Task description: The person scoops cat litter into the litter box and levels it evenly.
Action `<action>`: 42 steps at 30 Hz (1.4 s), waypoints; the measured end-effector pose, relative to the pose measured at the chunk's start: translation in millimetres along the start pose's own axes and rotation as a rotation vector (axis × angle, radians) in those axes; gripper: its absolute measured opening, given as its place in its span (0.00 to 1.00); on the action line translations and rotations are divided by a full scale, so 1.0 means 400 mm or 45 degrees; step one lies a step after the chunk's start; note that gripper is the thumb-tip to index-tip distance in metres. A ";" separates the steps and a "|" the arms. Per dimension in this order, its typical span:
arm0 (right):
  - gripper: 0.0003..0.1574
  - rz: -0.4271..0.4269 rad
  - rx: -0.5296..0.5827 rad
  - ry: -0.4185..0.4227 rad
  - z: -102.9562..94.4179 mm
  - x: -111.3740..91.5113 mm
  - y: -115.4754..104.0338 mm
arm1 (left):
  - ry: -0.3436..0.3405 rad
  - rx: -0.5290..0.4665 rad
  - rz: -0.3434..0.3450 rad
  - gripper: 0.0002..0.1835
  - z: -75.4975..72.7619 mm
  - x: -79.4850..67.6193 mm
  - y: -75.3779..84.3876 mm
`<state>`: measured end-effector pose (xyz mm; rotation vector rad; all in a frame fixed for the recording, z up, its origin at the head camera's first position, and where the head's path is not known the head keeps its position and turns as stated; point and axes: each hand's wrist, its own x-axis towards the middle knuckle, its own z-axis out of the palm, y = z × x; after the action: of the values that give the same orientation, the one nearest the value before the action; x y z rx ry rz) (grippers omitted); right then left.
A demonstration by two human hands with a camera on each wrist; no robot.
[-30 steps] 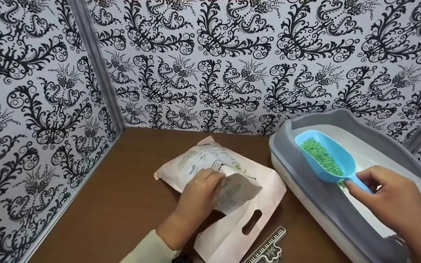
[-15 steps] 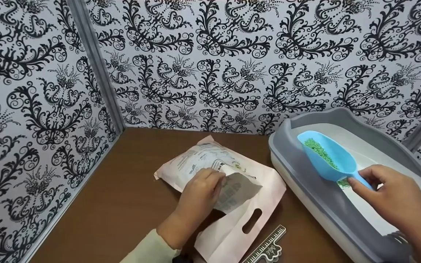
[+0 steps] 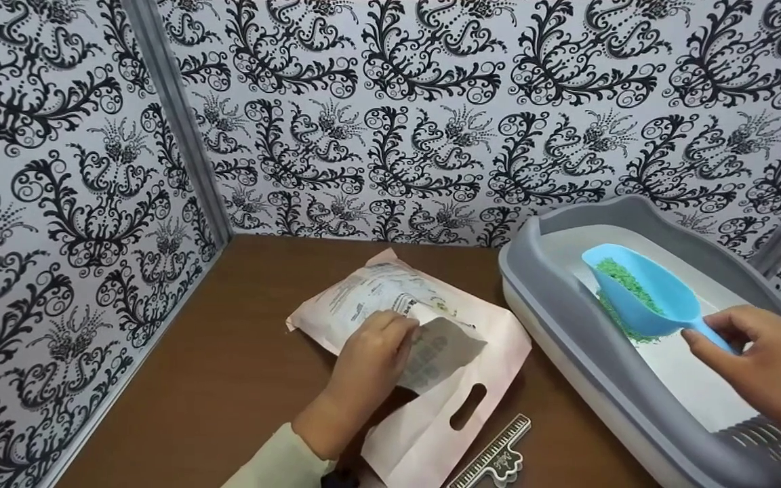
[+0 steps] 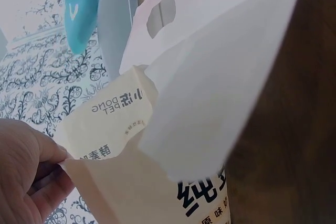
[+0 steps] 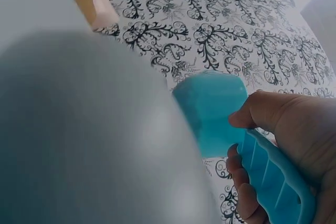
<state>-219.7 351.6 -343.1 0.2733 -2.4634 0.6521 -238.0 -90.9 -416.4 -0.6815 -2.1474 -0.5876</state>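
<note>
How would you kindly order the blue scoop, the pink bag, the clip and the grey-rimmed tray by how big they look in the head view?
Largest to smallest:
1. Grey-rimmed tray, though cut off by the frame
2. Pink bag
3. Blue scoop
4. Clip

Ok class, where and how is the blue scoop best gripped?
Probably by the scoop's handle, from the near right side: it is slim and points into the right hand, while the far bowl is open and holds green pellets.
</note>
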 end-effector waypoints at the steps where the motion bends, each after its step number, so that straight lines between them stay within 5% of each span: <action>1: 0.06 -0.008 0.007 0.008 -0.004 0.003 0.006 | 0.003 -0.002 0.001 0.03 0.001 -0.001 0.000; 8: 0.06 -0.051 0.069 -0.019 -0.028 0.036 0.068 | 0.018 0.008 0.011 0.03 0.004 -0.002 0.000; 23: 0.11 -0.078 -0.298 -0.351 -0.037 0.122 0.190 | -0.019 0.004 -0.029 0.04 -0.001 0.000 0.005; 35: 0.14 -0.065 -0.378 -0.698 -0.011 0.188 0.217 | 0.024 0.011 0.003 0.03 0.004 0.000 -0.001; 42: 0.14 -0.124 -0.442 -0.755 0.006 0.192 0.224 | 0.002 0.000 0.004 0.04 0.004 -0.002 0.004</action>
<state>-312.8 423.5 -335.6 0.5008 -3.0400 0.0907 -237.4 -89.0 -417.6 -0.6841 -2.1445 -0.5862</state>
